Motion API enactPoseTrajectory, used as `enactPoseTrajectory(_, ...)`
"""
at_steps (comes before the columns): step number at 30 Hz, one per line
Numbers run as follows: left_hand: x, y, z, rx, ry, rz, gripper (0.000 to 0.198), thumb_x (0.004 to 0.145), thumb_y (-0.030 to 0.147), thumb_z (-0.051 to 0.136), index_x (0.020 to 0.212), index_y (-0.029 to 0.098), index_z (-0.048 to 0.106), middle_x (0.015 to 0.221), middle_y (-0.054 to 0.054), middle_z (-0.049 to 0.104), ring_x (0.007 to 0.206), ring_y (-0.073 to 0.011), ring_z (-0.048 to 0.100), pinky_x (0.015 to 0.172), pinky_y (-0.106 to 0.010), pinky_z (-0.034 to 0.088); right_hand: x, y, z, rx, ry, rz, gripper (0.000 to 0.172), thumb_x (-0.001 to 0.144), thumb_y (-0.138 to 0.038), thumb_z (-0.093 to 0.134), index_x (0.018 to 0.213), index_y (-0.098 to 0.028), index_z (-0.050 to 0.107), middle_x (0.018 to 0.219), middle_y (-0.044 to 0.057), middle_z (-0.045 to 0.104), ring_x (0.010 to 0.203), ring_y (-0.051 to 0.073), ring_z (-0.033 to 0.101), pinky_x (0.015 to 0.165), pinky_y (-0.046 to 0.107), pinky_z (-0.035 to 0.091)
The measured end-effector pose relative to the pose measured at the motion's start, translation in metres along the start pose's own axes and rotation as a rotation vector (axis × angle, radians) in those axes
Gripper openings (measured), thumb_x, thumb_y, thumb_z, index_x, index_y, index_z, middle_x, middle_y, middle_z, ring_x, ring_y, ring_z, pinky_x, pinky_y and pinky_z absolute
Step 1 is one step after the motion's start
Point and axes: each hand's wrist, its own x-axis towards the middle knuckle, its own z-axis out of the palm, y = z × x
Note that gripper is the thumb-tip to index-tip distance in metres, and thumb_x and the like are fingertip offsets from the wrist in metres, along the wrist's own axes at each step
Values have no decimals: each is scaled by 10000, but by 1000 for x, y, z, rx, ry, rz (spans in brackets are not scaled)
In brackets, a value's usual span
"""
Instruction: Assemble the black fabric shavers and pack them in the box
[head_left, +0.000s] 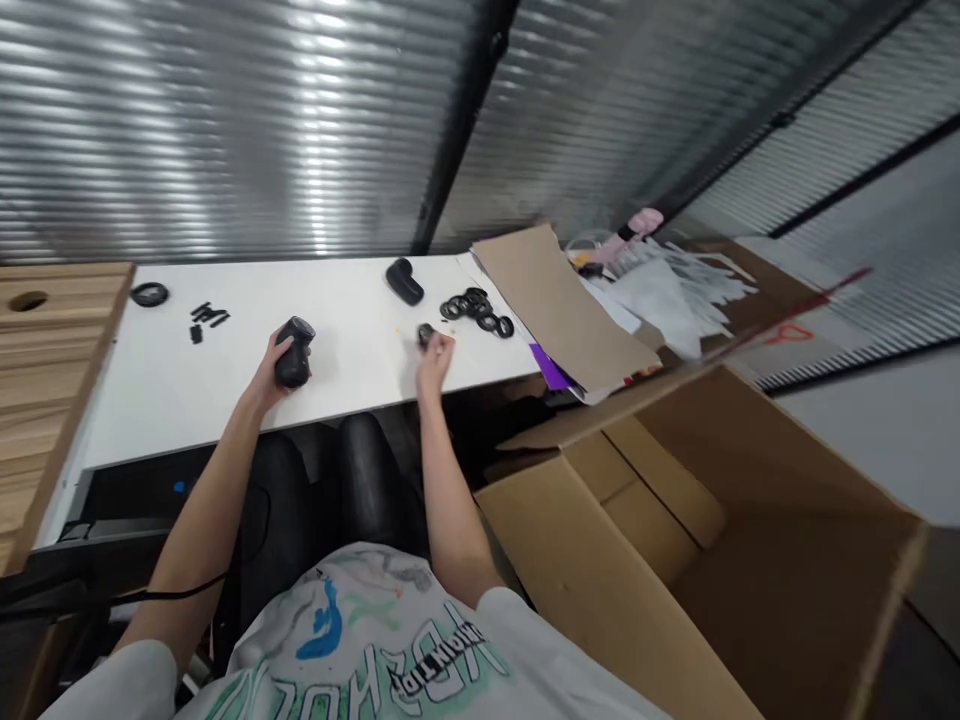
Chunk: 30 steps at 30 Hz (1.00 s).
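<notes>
Over the white desk (352,320), left fingers (276,372) wrap a black handle (296,352).

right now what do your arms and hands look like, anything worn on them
The left hand and right hand are bare, without gloves. Short white T-shirt sleeves end above the elbows, and a thin black cable passes by the left forearm.
</notes>
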Motion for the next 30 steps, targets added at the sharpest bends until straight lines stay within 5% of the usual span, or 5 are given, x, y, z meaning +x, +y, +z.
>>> enactPoseTrajectory(6,-7,7,10,179,-110,-29,549,919,500,794,1366,218,644,1051,-130,748,773,-280,753,456,-281,550,-30,19,93,380,-131,199,560,957,-829,528,1054,-284,444,948,-4,635,756,157,682,693,317,634)
enactPoseTrajectory(12,-19,21,25,222,-67,-219,572,1082,618,525,1471,205,601,941,-114,744,575,-249,697,369,-278,463,-35,15,138,528,-283,341,557,952,-809,591,980,-259,507,811,-17,575,581,132,532,498,268,499)
enactPoseTrajectory(17,-21,24,22,233,-61,-395,611,1083,667,481,1466,209,609,864,-101,720,643,-270,739,321,-196,344,-43,12,141,539,-343,344,616,942,-860,556,924,-246,517,823,-12,597,521,101,434,417,237,344)
enactPoseTrajectory(25,-14,17,15,320,-226,-398,728,1086,732,325,1539,204,539,753,-78,693,520,-257,705,324,-207,366,-41,10,132,388,-432,283,704,862,-951,554,877,-248,523,785,-19,533,530,97,387,396,234,238)
enactPoseTrajectory(30,-7,12,4,364,-383,-369,841,1053,812,272,1599,197,447,800,-78,721,490,-224,686,338,-212,408,-39,10,129,374,-452,264,702,894,-941,521,894,-242,579,813,2,557,582,116,432,420,247,285)
